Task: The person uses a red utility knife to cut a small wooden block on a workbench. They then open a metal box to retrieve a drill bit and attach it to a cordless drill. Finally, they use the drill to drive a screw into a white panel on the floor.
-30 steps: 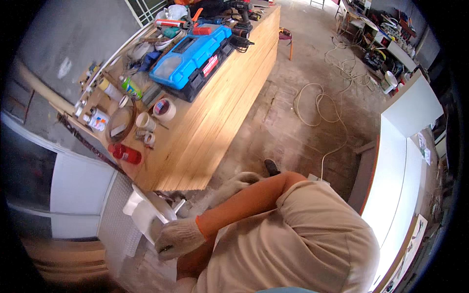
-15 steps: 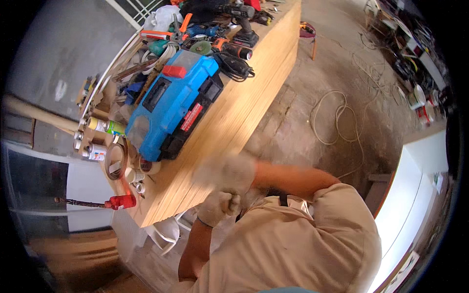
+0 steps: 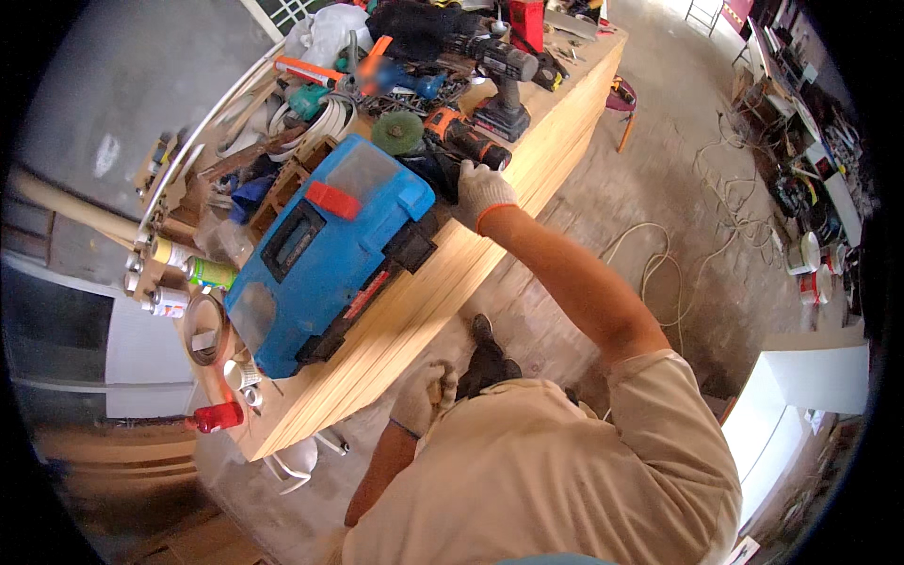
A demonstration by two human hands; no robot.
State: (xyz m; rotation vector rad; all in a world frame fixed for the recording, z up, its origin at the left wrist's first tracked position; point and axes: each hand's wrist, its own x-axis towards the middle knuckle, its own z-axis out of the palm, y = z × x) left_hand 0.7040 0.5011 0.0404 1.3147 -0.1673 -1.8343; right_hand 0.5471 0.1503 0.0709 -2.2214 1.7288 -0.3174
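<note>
My right hand (image 3: pixel 485 195), in a whitish work glove with an orange cuff, reaches to the bench edge. It is closed over the coiled black power cord (image 3: pixel 436 171), its fingertips partly hidden. That cord lies beside an orange-and-black power tool (image 3: pixel 468 137) and a round green disc (image 3: pixel 397 133). Low in front of my body, my gloved left hand (image 3: pixel 421 397) is curled shut; whatever is inside it cannot be made out. Between the hands and the wall, a blue tool case (image 3: pixel 325 254) with a red catch and black latches lies closed on the wooden bench (image 3: pixel 395 330).
A cordless drill (image 3: pixel 504 89), an orange-handled tool (image 3: pixel 311 71) and white hose (image 3: pixel 315 122) crowd the far bench. Cans (image 3: pixel 169 301), a tape roll (image 3: pixel 204 330) and a red bottle (image 3: pixel 218 416) stand at the left end. A pale cable (image 3: pixel 650 268) loops over the floor.
My right hand has moved from beside the left hand, forward to the cord by the power tool. The left hand stays curled near my body. The view has shifted somewhat.
</note>
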